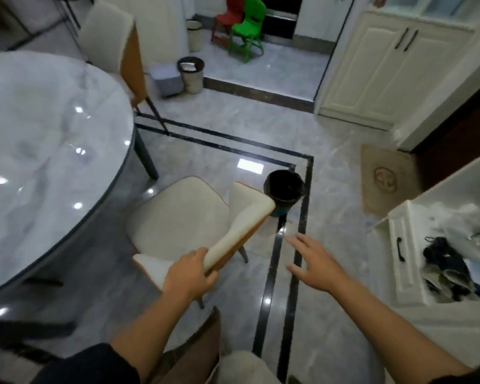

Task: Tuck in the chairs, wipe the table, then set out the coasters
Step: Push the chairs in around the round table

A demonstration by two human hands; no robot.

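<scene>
1. We are gripping the cream chair (183, 217) by its backrest with our left hand (190, 275) — fingers curling over it.
2. Our right hand (313, 261) is hovering, fingers spread.
3. The chair is standing near the marble table (39, 134) — seemingly untucked.

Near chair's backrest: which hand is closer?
Left. The left hand grips the chair backrest at its top edge. The right hand hovers open off to the right of it, apart from it and touching nothing.
</scene>
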